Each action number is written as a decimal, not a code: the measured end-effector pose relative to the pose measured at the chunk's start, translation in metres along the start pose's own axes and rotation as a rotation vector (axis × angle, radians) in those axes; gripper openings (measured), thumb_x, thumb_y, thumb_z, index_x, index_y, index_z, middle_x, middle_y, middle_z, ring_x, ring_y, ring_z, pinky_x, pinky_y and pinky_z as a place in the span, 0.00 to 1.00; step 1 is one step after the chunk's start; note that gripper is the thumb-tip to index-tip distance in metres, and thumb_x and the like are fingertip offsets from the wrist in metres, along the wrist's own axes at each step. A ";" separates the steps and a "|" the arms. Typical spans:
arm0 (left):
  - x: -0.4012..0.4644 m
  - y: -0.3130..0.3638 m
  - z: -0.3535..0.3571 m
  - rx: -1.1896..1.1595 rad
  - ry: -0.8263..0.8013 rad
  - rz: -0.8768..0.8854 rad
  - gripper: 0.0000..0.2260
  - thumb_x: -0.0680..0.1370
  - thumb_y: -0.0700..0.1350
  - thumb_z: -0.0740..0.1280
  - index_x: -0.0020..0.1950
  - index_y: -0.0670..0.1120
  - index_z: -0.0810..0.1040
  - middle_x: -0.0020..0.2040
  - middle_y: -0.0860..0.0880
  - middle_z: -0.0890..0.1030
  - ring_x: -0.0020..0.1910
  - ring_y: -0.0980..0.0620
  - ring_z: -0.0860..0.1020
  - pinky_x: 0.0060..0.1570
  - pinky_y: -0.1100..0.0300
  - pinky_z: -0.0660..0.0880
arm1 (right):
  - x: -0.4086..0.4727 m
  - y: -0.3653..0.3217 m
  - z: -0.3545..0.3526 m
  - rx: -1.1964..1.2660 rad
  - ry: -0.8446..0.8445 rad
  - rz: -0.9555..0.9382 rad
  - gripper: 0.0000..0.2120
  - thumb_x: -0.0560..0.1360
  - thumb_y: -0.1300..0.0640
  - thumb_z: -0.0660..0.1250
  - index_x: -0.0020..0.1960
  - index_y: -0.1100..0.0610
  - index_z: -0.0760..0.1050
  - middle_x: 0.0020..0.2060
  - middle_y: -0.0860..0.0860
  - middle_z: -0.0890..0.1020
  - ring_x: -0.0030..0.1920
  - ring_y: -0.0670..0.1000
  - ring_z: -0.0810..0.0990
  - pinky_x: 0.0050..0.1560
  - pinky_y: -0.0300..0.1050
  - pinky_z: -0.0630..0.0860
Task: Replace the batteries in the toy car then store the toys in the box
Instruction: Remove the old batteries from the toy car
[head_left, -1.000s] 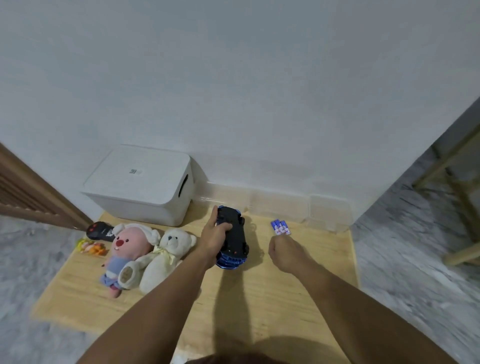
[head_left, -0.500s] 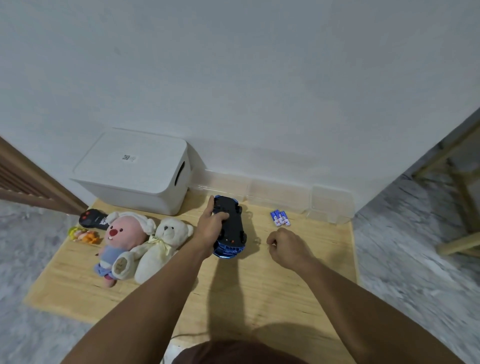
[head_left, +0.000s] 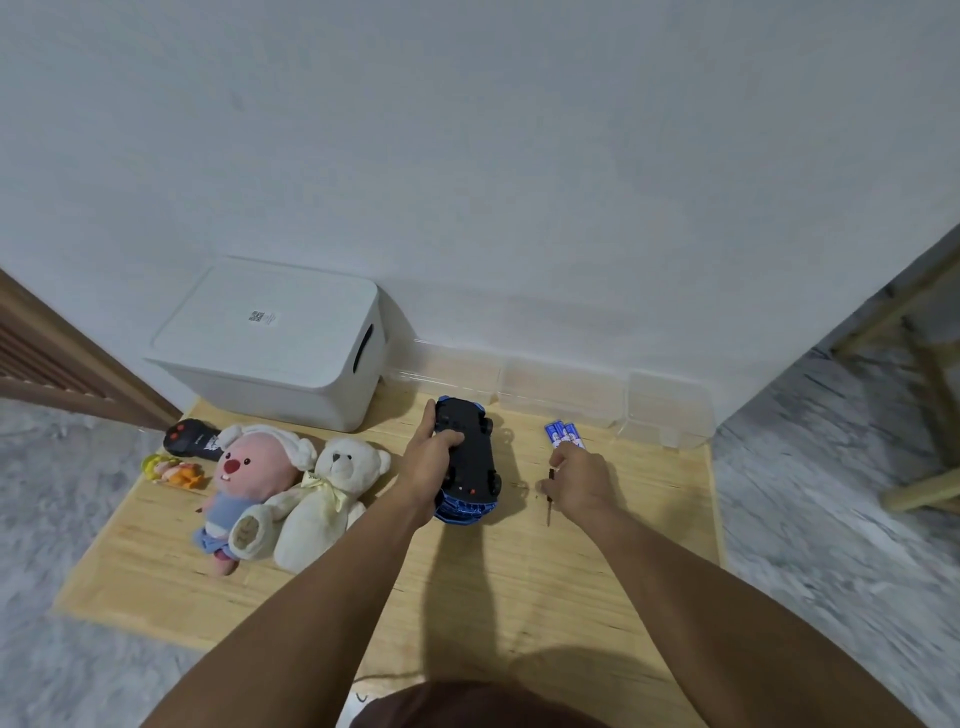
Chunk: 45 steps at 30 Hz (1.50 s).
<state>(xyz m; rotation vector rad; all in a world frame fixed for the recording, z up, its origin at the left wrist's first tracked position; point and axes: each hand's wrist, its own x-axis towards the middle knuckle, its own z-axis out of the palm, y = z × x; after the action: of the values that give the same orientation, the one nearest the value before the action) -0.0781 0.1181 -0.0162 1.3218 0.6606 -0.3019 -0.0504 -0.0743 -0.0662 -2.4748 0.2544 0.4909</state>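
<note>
Blue and black, the toy car (head_left: 467, 460) lies belly-up on the wooden board (head_left: 519, 582), in front of the lidded white box (head_left: 270, 343). Our left hand (head_left: 428, 460) grips its side, fingers curled over the underside. Our right hand (head_left: 574, 480) pinches a thin screwdriver (head_left: 550, 496), just short of the 3 fresh batteries (head_left: 563, 435). We should brace the car flat, seat the tip squarely in the cover screw, then turn slowly.
</note>
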 end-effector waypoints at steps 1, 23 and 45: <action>-0.001 0.001 0.000 -0.004 0.002 0.000 0.30 0.79 0.41 0.61 0.77 0.61 0.57 0.66 0.47 0.75 0.56 0.42 0.78 0.57 0.42 0.77 | 0.001 -0.002 0.001 -0.005 0.011 0.004 0.13 0.68 0.59 0.77 0.46 0.55 0.74 0.43 0.55 0.80 0.41 0.57 0.82 0.43 0.50 0.81; -0.003 0.004 0.002 -0.222 -0.068 -0.009 0.20 0.82 0.40 0.51 0.65 0.61 0.72 0.53 0.45 0.82 0.47 0.43 0.80 0.45 0.51 0.78 | -0.001 -0.031 -0.024 0.260 0.093 -0.129 0.03 0.73 0.60 0.70 0.43 0.53 0.78 0.38 0.49 0.81 0.45 0.53 0.83 0.52 0.50 0.80; -0.010 0.001 0.010 -0.050 -0.044 0.011 0.23 0.82 0.42 0.55 0.76 0.58 0.63 0.57 0.48 0.80 0.53 0.47 0.79 0.56 0.49 0.76 | -0.009 -0.082 -0.044 0.149 -0.197 -0.441 0.08 0.71 0.62 0.73 0.43 0.53 0.75 0.38 0.47 0.77 0.36 0.45 0.74 0.43 0.42 0.72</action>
<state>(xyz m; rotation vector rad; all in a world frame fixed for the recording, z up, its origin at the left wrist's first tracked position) -0.0822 0.1072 -0.0084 1.2668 0.6204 -0.3030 -0.0218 -0.0338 0.0133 -2.2264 -0.3178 0.4981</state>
